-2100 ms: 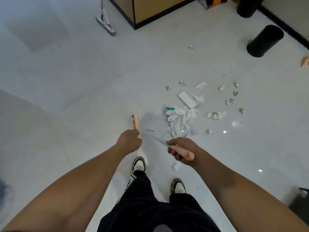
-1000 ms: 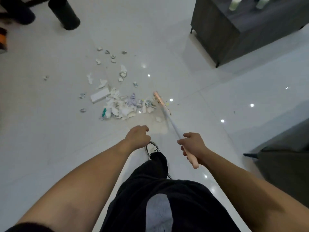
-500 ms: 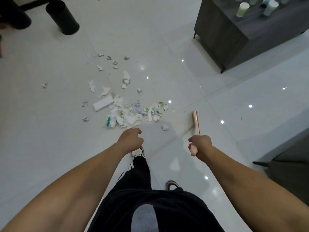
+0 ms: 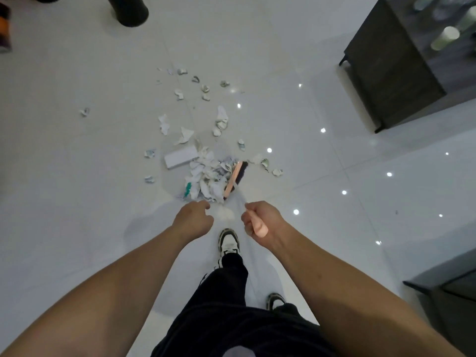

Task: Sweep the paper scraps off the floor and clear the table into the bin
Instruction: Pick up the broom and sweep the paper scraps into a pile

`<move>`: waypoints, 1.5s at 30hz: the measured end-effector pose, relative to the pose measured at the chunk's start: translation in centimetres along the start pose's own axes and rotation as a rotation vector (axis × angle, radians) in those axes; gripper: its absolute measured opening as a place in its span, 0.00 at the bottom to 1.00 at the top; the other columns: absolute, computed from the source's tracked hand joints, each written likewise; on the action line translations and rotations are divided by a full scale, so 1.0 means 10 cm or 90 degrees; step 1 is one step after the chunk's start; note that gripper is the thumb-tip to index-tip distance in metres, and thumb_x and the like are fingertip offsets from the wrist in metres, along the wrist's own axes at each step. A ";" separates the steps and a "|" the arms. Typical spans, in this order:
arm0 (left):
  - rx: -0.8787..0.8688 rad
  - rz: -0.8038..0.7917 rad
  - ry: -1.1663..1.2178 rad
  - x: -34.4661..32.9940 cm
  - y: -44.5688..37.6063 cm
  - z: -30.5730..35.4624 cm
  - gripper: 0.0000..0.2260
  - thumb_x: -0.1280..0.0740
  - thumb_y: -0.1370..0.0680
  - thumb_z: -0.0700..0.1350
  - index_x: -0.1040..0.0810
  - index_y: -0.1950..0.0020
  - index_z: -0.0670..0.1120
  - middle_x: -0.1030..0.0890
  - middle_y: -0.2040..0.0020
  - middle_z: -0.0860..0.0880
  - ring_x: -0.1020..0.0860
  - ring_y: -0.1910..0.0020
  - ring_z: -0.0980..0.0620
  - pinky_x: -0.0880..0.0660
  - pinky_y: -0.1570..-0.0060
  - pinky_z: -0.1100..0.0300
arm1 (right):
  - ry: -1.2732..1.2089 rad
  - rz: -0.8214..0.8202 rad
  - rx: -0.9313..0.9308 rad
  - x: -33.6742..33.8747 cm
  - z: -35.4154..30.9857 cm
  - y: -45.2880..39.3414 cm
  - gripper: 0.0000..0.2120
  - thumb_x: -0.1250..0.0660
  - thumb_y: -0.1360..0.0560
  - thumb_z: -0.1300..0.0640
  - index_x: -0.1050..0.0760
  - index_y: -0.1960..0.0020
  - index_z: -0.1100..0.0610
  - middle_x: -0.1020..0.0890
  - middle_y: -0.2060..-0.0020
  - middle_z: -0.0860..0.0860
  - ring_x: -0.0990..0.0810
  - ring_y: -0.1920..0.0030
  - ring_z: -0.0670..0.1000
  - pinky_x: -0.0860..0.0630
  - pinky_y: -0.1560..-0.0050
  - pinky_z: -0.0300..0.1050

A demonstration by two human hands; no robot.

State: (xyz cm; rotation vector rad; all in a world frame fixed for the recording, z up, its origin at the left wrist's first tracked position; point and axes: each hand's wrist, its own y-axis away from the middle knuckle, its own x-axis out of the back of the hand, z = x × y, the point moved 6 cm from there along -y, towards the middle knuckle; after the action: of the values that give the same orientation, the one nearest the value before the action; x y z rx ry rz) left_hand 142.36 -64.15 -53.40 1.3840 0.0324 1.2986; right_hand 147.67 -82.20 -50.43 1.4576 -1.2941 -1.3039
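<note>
Since half a second ago, the broom head (image 4: 235, 179) has been swung leftward from bare floor and is now pressed against the right edge of the pile of paper scraps (image 4: 206, 179).

Head view, looking down: the broom's pink handle end is clamped in the right hand (image 4: 260, 222), fingers curled tightly round it, just below the pile. The left hand (image 4: 193, 219) is held beside it, fingers loosely curled with nothing held inside; whether the thin shaft is touched cannot be told.

A white flat box (image 4: 180, 157) lies at the pile's upper left, touching it. A green piece is seen at the pile's lower left. Loose scraps (image 4: 203, 88) are scattered on the white tiled floor (image 4: 77, 176) above the pile, and a few to its right.

A black cylindrical bin (image 4: 128, 9) stands well above and left of the pile. A dark bench (image 4: 391, 73) carrying pale cups (image 4: 444, 38) stands far to the upper right. A sneaker (image 4: 228, 242) is planted directly below the pile.
</note>
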 end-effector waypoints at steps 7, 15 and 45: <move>0.017 -0.009 0.024 0.22 -0.23 -0.17 0.21 0.38 0.24 0.46 0.29 0.30 0.48 0.26 0.34 0.44 0.27 0.38 0.45 0.29 0.45 0.57 | 0.110 -0.021 0.018 -0.43 -0.29 -0.02 0.02 0.38 0.20 0.61 0.31 0.50 0.60 0.31 0.71 0.53 0.34 0.81 0.46 0.38 0.83 0.35; -0.001 -0.004 0.037 0.49 -0.49 0.06 0.20 0.38 0.24 0.47 0.28 0.31 0.48 0.27 0.33 0.44 0.27 0.37 0.44 0.29 0.44 0.57 | 0.116 0.183 0.174 -0.20 -0.76 -0.10 0.02 0.33 0.26 0.67 0.24 0.57 0.64 0.26 0.74 0.56 0.29 0.81 0.50 0.32 0.77 0.39; 0.144 0.096 0.189 0.86 -1.03 0.98 0.22 0.37 0.25 0.47 0.28 0.31 0.49 0.26 0.33 0.46 0.27 0.37 0.47 0.29 0.43 0.57 | 0.454 -0.092 0.088 -1.00 -2.21 -0.35 0.07 0.35 0.23 0.67 0.27 0.60 0.62 0.29 0.74 0.55 0.33 0.80 0.48 0.36 0.79 0.37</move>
State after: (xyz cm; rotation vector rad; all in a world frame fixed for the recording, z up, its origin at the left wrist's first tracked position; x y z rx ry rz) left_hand 158.79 -61.71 -52.23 1.3903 0.2896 1.6597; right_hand 170.49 -73.42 -48.01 1.9046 -0.8189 -0.6656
